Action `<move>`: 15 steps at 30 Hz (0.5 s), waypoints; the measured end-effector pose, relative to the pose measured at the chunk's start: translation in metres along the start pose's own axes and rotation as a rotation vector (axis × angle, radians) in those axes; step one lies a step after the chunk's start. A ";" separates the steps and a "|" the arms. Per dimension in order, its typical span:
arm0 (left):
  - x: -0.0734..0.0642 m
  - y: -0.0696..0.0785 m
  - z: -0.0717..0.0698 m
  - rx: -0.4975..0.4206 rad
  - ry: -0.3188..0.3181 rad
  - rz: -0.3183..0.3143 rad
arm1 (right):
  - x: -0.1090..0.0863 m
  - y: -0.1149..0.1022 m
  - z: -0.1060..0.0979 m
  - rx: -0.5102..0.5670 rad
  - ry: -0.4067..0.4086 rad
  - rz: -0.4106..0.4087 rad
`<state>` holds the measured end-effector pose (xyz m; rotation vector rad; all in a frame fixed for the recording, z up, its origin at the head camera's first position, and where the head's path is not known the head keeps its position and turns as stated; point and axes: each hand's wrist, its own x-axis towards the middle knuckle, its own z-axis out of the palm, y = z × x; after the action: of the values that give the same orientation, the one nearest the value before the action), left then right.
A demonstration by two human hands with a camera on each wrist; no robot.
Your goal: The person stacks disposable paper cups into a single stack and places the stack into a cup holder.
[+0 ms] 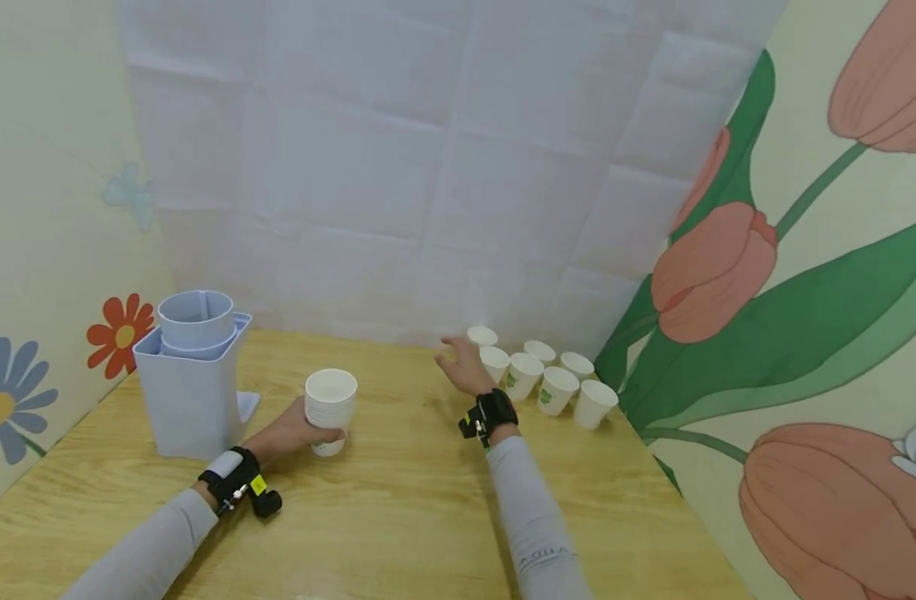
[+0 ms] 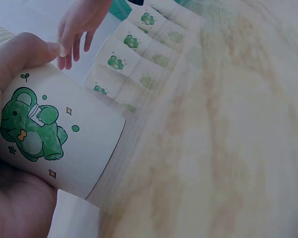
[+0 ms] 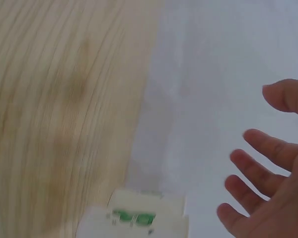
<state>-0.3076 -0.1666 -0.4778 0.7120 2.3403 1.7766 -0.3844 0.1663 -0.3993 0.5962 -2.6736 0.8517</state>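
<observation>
My left hand (image 1: pixel 288 429) grips a stack of white paper cups (image 1: pixel 330 404) upright at the left of the table. In the left wrist view the outer cup (image 2: pixel 54 129) shows a green bear print, with the thumb (image 2: pixel 25 54) wrapped over its side. My right hand (image 1: pixel 463 367) is held beside the left end of a group of single paper cups (image 1: pixel 523 377). Its fingers (image 3: pixel 258 173) are spread and relaxed, with nothing between them. Two of the cups (image 3: pixel 134 218) show low in the right wrist view, apart from the fingers.
A pale blue square container (image 1: pixel 191 400) stands at the left, with a round cup-like part (image 1: pixel 197 321) in its top. The single cups stand in two rows on the wooden table (image 1: pixel 397 517), near the white sheet (image 1: pixel 397 167) at the back and the flower-painted wall (image 1: pixel 818 333).
</observation>
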 end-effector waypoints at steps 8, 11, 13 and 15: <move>-0.001 -0.005 0.001 0.009 -0.010 0.038 | 0.018 0.067 -0.008 -0.131 0.113 -0.003; 0.000 -0.004 0.000 0.008 -0.008 0.039 | 0.036 0.111 0.000 -0.168 0.121 -0.018; 0.000 -0.004 0.000 0.009 -0.007 0.043 | 0.043 0.125 0.000 -0.229 0.057 0.033; 0.001 -0.003 0.000 0.010 -0.006 0.049 | 0.047 0.127 -0.005 -0.228 -0.019 0.095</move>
<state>-0.3095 -0.1670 -0.4802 0.7816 2.3485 1.7807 -0.4839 0.2492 -0.4401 0.4278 -2.7831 0.5540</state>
